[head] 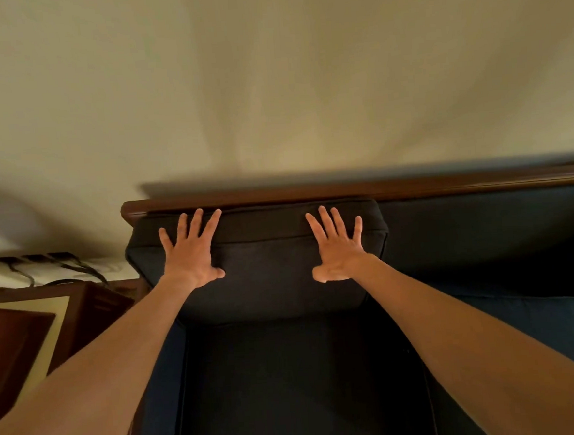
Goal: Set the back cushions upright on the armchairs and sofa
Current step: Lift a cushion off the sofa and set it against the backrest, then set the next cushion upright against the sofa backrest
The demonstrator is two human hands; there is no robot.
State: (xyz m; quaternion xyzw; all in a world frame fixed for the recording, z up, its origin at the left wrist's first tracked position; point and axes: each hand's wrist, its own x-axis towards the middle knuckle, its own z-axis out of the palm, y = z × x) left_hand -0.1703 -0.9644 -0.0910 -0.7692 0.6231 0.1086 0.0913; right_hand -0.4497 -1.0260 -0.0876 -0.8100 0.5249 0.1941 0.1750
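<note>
Against the dark wooden back rail [345,190], the dark fabric back cushion [265,269] stands upright; left hand [190,254] and right hand [339,251] press flat on it, arms outstretched, fingers splayed, gripping nothing.

A plain charcoal back cushion [269,269], with no visible pattern, stands against a dark reddish-brown wooden frame rail [345,191]. The seat cushion [290,387] below is a deep navy verging on black, as is the neighbouring back cushion [483,224] at right. The wall [269,82] behind is a flat beige-cream. At left, a reddish-brown wooden side table [91,309] shows a cream panel, with black cables [61,267] trailing above it.
</note>
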